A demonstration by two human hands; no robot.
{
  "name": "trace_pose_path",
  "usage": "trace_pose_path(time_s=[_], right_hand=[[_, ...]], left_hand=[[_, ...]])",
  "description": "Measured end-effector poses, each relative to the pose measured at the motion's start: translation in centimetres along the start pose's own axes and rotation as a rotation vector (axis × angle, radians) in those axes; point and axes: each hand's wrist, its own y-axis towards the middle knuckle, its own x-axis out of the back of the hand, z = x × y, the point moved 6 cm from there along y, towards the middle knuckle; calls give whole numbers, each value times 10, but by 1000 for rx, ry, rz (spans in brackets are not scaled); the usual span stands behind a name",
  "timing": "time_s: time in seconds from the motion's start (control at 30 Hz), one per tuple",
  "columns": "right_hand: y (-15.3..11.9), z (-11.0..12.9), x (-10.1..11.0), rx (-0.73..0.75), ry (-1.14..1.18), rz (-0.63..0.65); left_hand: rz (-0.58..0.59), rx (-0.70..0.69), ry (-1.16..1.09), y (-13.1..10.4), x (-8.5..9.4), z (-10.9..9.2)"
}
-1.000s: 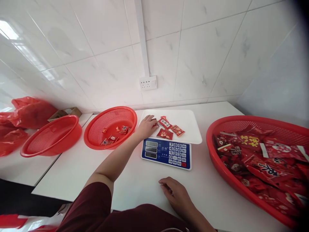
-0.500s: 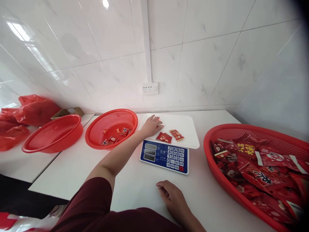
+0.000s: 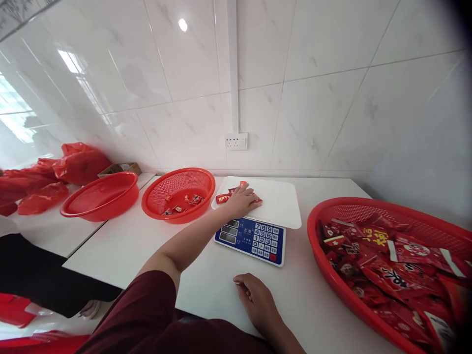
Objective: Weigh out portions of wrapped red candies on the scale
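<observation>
My left hand (image 3: pixel 243 200) reaches across to the white weighing tray (image 3: pixel 282 204) of a digital scale. Its fingers curl down over several small red snack packets (image 3: pixel 222 198), which show around the hand. Some packets lie partly hidden under the palm and fingers. In front of the tray is the scale's blue keypad and display panel (image 3: pixel 246 237). My right hand (image 3: pixel 256 301) rests on the white table nearer my body, fingers loosely curled in, with nothing visible in them.
A large red basket (image 3: pixel 313 231) full of red packets stands at right. Left of the scale, a red basket (image 3: pixel 155 216) holds a few packets. Farther left are another red basket (image 3: pixel 106 211), red plastic bags (image 3: pixel 81 164) and a small box (image 3: pixel 129 168). A tiled wall with a socket (image 3: pixel 236 141) rises behind.
My left hand has shifted right over the tray, covering the two packets that lay loose there and uncovering others at left. My right hand stays put. The view has turned slightly left.
</observation>
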Motion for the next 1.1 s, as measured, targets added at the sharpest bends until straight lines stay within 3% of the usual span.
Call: trace_pose_path(time_s=[0.13,0.3,0.47,0.67,0.87,1.1], right_hand=[[-2,3,1,-5,-19,23],[-4,8,1,27,-69,64],[-5,11,-1,66,-94,75],[-4,10,-4,91,-135,76],[-1,4,-4,29,-137,83],[4,-15,-2,-99,-85,-47]], left_hand=[[-77,74,-31,-44,18,3],[-134,267,-45,-126,33,11],[-234,500,16,-199,49,37],[-302,679,125,-260,69,73],[-273,736,182,-279,79,113],[-93,549,208,-251,74,157]])
